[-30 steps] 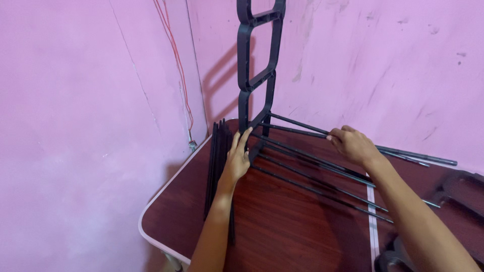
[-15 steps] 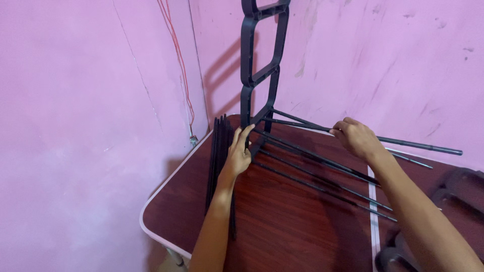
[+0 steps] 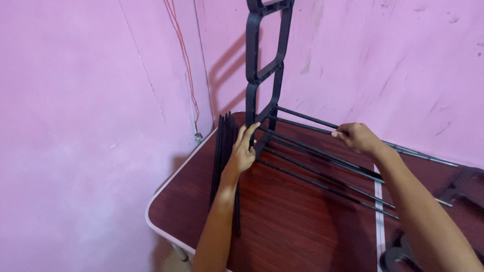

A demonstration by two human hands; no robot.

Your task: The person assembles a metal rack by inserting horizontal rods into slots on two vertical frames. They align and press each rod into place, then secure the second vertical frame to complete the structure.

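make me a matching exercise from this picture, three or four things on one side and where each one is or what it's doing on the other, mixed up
1. left hand
2. right hand
3. loose bundle of black rods
4. orange cord

A. hangs down the pink wall corner
B. grips a rod fitted into the frame
C. lies on the table's left side
D. presses against the upright black frame's base

Pairs: 1-D, 2-B, 3-C, 4-A

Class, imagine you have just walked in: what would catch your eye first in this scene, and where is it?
First, the tall black plastic side frame standing upright at the table's far corner against pink walls. The left hand steadies its base while the right hand grips one of the black rods fanning out over the dark wood-grain table.
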